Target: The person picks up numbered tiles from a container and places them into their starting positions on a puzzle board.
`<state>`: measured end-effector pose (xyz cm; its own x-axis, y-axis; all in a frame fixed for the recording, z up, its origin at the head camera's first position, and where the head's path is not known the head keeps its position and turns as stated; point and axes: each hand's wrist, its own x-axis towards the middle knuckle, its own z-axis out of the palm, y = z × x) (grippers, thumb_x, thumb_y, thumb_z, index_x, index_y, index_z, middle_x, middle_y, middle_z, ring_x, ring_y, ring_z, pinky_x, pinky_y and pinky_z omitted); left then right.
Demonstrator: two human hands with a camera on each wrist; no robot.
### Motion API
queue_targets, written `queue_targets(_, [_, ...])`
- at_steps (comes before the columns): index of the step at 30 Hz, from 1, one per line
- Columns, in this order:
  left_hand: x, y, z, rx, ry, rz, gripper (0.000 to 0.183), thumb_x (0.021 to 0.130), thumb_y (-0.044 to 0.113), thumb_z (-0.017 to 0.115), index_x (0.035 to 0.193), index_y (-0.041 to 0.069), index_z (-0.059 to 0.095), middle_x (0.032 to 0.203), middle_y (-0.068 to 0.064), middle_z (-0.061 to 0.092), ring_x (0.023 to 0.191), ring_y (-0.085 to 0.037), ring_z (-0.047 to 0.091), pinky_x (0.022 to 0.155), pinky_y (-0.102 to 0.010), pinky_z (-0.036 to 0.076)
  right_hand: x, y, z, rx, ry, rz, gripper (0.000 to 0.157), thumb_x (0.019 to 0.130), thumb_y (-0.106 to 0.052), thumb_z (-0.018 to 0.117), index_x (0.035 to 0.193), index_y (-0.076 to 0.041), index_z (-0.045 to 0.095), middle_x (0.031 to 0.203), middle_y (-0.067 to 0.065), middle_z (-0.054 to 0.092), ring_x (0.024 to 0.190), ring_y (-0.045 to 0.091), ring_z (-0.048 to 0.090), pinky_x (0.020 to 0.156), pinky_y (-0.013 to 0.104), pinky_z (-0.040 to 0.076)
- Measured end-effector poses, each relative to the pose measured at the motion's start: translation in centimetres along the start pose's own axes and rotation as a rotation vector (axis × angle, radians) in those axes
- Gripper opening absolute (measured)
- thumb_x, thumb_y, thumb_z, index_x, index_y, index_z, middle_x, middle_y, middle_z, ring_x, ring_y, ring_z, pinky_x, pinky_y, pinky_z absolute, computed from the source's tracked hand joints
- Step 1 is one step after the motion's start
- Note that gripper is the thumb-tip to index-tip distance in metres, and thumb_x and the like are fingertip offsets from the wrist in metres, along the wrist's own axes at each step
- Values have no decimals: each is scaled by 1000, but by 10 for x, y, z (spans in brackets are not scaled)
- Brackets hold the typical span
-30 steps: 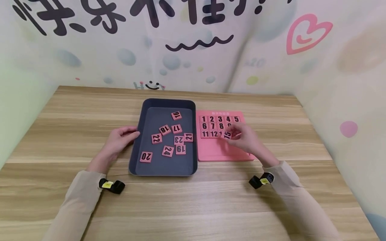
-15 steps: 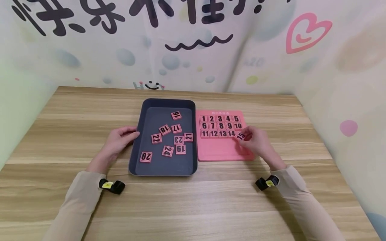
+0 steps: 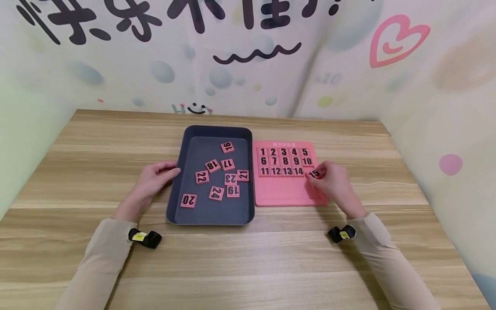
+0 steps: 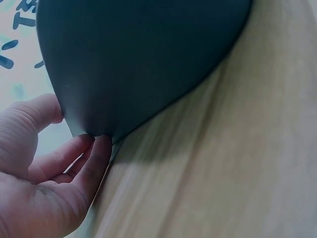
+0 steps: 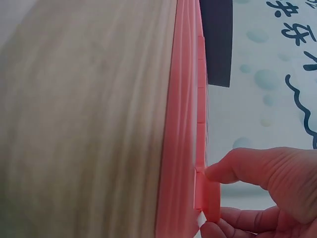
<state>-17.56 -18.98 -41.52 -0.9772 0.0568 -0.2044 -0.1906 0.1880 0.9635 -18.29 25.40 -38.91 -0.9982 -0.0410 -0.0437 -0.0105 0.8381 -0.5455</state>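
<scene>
At the left rim of a dark grey tray (image 3: 176, 206), my left hand (image 3: 153, 178) holds the side, thumb at the rim and bent fingertips against the outer wall. My right hand (image 3: 335, 185) pinches a pink number tile marked 15 (image 3: 313, 173) between thumb and fingers. This tile is tilted, close over the right end of the third row on a pink number puzzle board (image 3: 283, 193), beside tile 14 (image 3: 298, 171). In the right wrist view the pinched tile (image 5: 213, 201) stands at the end of the seated row of tiles (image 5: 201, 104).
Several loose number tiles lie in the tray, such as tile 20 (image 3: 188, 200) and tile 16 (image 3: 227, 147). The board stands directly right of the tray on a wooden table (image 3: 248, 267). A printed wall (image 3: 155, 86) rises behind the table.
Over the last second my right hand has moved right along the third row with tile 15, uncovering tiles 13, 14, 9 and 10. My left hand has stayed at the tray.
</scene>
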Motion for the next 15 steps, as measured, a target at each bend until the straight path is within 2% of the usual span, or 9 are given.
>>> queue_targets(8, [1,0,1,-4,2,5,48,92,14,60,128,-14,46,95,12,59,85,4,57,76,-13,49,1,-5,0,-48,-18,27,24,80,-13,72,84,6,59,78,17,61,64,21,52,51,27,45])
queue_targets(15, [0,0,0,5,4,-5,48,92,16,60,129,-13,46,99,8,58,86,4,56,76,-13,49,6,-7,2,-66,-26,42,26,81,-18,72,82,5,60,75,15,61,61,20,51,50,27,43])
